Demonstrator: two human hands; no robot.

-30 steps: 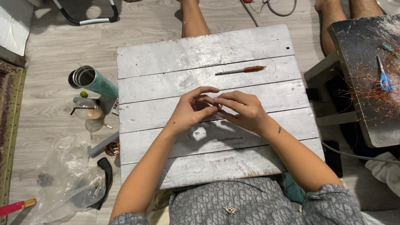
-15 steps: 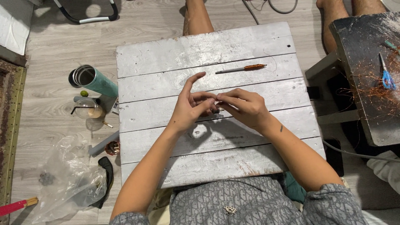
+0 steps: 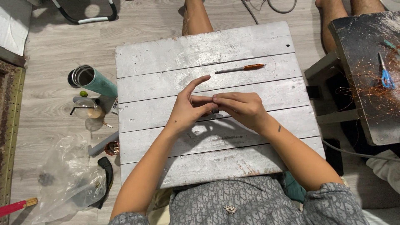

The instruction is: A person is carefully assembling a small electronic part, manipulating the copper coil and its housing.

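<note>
Surface: a whitewashed wooden plank board (image 3: 250,162), four slats wide, scuffed and speckled, lying across the person's lap.
Left hand (image 3: 188,109): at the board's centre, thumb and middle fingers pinched together on a small dark part (image 3: 215,111), index finger raised toward 12 o'clock.
Right hand (image 3: 241,109): touching the left at its 3 o'clock, fingertips closed on the same small dark part; what the part is cannot be told.
Tool: a slim pen-like tool with an orange grip (image 3: 241,68) lies at 12 o'clock of the hands, well apart.
Floor: pale grey wood-look planks (image 3: 54,46).
At 9 o'clock: a teal tumbler (image 3: 92,81) on its side, a clear domed cup (image 3: 86,109); at 8 o'clock, a crumpled clear plastic bag (image 3: 62,183).
At 3 o'clock: a dark bench (image 3: 366,83) with tangled copper wire (image 3: 366,89) and blue scissors (image 3: 385,75).
</note>
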